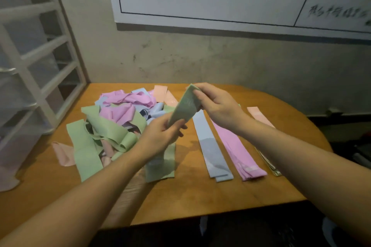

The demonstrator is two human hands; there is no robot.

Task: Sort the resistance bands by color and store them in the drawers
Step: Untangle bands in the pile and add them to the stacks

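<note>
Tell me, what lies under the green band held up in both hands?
Under the green band, another green band lies flat on the table, its upper part covered by the left hand. The right hand pinches the top.

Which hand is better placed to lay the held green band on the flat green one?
Probably left. The left hand grips the green band directly above the flat green band; the right hand is farther.

Both hands, left hand [160,132] and right hand [215,104], pinch a green band [185,106] above the table [190,196].
</note>
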